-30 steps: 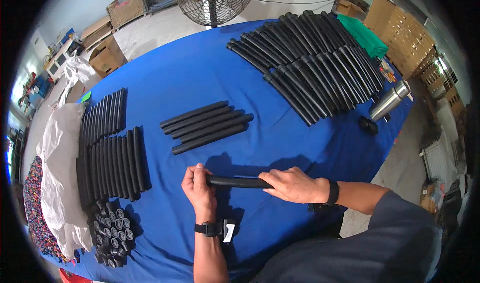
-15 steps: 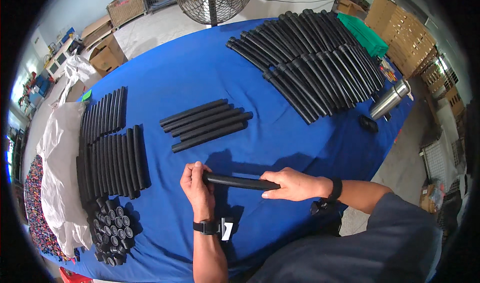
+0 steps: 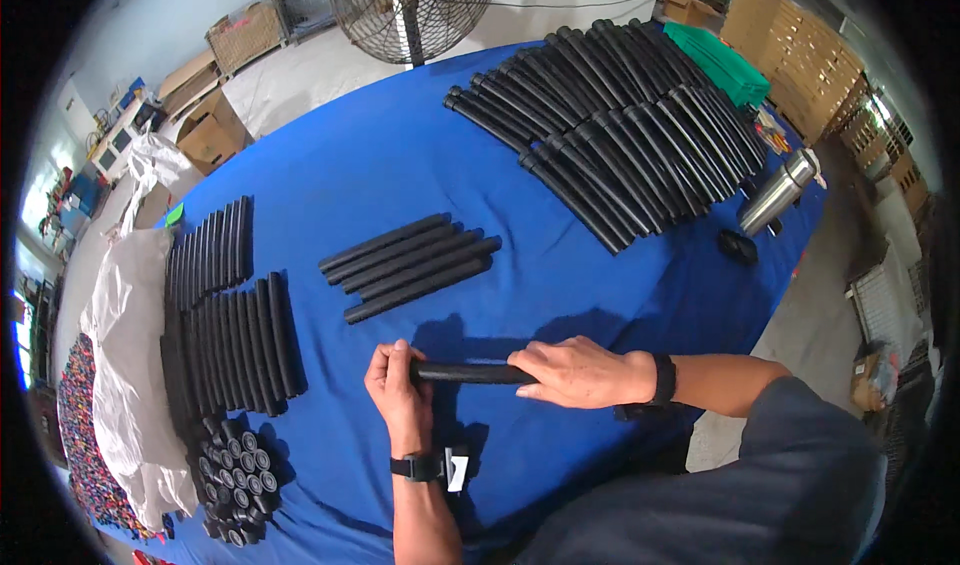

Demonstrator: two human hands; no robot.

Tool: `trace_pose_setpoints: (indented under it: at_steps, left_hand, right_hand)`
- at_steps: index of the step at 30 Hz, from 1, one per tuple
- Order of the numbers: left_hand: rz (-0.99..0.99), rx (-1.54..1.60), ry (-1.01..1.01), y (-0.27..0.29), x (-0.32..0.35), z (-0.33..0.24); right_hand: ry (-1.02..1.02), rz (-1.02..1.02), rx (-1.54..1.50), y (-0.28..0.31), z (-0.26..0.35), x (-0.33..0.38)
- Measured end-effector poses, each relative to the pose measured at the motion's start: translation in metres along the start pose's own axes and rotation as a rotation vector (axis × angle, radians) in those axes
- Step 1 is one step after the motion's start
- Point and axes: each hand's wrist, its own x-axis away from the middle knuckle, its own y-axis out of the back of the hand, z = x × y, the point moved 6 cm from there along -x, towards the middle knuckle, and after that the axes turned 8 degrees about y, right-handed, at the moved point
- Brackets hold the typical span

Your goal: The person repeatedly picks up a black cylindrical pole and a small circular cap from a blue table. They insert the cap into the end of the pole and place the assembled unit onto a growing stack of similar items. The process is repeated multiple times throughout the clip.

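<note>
**We gripped a black tube (image 3: 470, 373) at both ends**

Our left hand (image 3: 399, 383) was closed round the left end, our right hand (image 3: 582, 370) round the right, so neither was nearer. The tube lay between them, its long axis running side to side over the blue cloth (image 3: 345, 170). Just beyond, other tubes (image 3: 412, 261) slanted away rightward.

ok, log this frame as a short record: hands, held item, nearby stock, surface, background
left hand: grips left end of black tube
right hand: grips tube's right part, that end hidden
nearest stock: middle tubes, lying side by side
left stock: left tubes, round pieces, white bag
far right: far tubes, steel bottle
surface: blue cloth
background: fan
</note>
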Motion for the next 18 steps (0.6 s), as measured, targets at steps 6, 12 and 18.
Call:
trace_pose_setpoints:
  at_steps: [6, 12, 18]
  left_hand:
    - [0.046, 0.228, 0.039, -0.016, 0.014, -0.008]
    - [0.173, -0.061, -0.049, -0.018, 0.007, 0.001]
    - [0.211, -0.151, -0.029, -0.016, 0.004, 0.006]
  right_hand:
    - [0.044, -0.098, -0.099, 0.028, -0.012, -0.001]
    - [-0.158, -0.649, 0.357, 0.201, -0.133, -0.015]
    - [-0.533, -0.470, 0.723, 0.287, -0.300, -0.052]
